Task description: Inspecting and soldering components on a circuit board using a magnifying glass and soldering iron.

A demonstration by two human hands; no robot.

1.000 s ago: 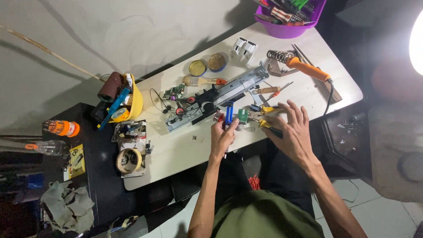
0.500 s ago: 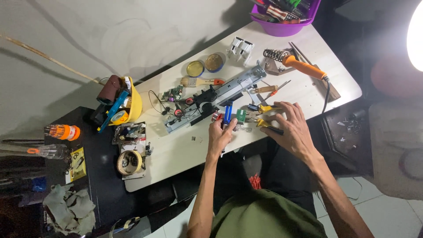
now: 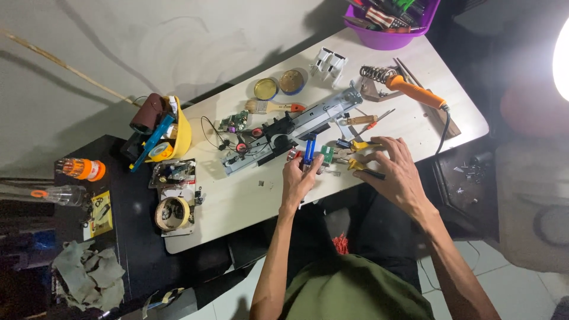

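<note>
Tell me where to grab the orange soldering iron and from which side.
Grip the soldering iron on its orange handle, about mid-length, coming down from above. The metal tip sits in the coiled spring stand at the upper left end and the black cord trails off the lower right end, so the handle between them is likely the free, safest part.

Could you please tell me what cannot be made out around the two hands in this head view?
- Left hand grips a blue-handled tool; its tip is hidden by the fingers.
- Right hand covers the yellow-handled pliers; grip unclear.
- Small green circuit board: parts too small.
- Purple tub: cut off by the top edge.
</note>
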